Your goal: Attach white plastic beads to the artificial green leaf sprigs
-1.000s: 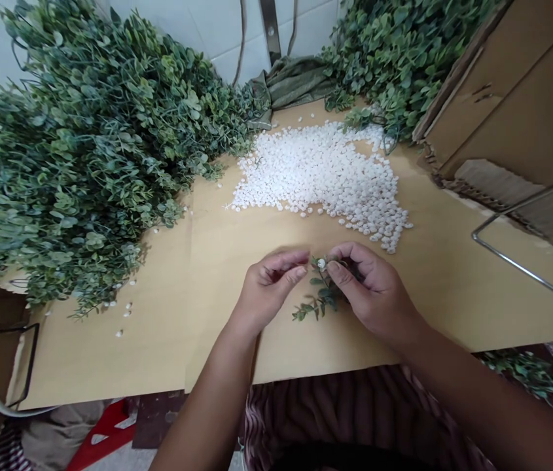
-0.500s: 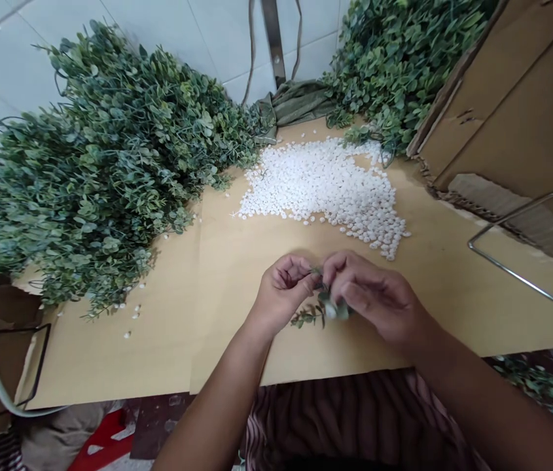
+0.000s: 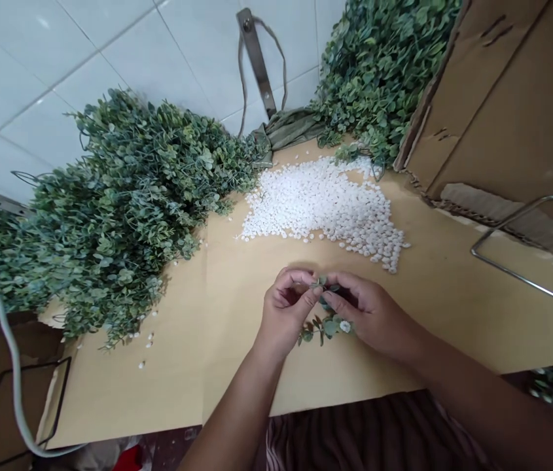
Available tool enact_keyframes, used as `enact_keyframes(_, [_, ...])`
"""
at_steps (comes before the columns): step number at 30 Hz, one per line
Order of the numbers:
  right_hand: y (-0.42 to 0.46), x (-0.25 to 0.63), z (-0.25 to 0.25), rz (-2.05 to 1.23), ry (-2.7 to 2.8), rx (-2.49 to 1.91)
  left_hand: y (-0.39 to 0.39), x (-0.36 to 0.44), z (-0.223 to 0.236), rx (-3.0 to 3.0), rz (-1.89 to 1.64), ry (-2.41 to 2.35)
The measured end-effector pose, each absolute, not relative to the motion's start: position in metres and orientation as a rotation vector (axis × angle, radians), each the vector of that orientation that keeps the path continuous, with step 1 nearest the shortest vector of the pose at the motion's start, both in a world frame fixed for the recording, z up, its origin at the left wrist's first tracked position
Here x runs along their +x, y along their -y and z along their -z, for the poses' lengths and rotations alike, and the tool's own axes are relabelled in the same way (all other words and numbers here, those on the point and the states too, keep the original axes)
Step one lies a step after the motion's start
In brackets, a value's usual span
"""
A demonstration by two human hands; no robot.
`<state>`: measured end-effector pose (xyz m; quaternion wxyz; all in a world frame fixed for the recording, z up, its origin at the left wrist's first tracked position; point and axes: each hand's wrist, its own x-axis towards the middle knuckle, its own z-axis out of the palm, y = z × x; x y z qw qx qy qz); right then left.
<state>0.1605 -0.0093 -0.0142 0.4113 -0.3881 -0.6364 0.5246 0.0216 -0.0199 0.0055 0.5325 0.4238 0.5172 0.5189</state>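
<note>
Both of my hands meet over the cardboard-covered table (image 3: pixel 168 366). My left hand (image 3: pixel 288 314) pinches the tip of a small green leafy sprig (image 3: pixel 322 325). My right hand (image 3: pixel 372 317) is closed on the same sprig from the other side. A small white flower piece (image 3: pixel 345 326) sits on the sprig beside my right fingers. Just beyond my hands lies a spread of several small white flower pieces (image 3: pixel 325 203).
A big heap of green leafy sprigs (image 3: pixel 109 209) fills the left of the table, another heap (image 3: pixel 379 72) stands at the back right. A cardboard box (image 3: pixel 512 104) and a metal wire frame (image 3: pixel 526 248) are at the right. Loose white pieces (image 3: pixel 146 340) lie near the left heap.
The view has tilted up. My hands have turned the sprig, so the white piece that was between my fingertips now sits lower, by my right fingers.
</note>
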Motion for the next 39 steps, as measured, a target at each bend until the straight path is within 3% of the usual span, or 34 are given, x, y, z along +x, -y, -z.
enact_keyframes(7, [0.010, 0.164, 0.014, -1.182, 1.634, -1.032, -0.004, 0.007, -0.007, 1.095, -1.023, -1.272])
enact_keyframes(15, [0.009, 0.166, 0.016, -1.259, 1.580, -1.135, -0.071, -0.020, 0.009, 1.831, -0.762, -2.104])
enact_keyframes(22, [0.008, 0.166, 0.018, -1.244, 1.578, -1.145, -0.074, -0.015, 0.009, 2.165, -0.654, -2.089])
enact_keyframes(28, [0.009, 0.167, 0.016, -1.228, 1.581, -1.151, -0.058, -0.015, 0.003, 1.541, -1.010, -1.813])
enact_keyframes(32, [0.008, 0.168, 0.015, -1.175, 1.595, -1.145, -0.034, -0.006, -0.008, 1.030, -1.050, -1.442])
enact_keyframes(39, [0.009, 0.167, 0.014, -1.145, 1.624, -1.154, -0.017, 0.004, -0.003, 0.876, -1.072, -1.358])
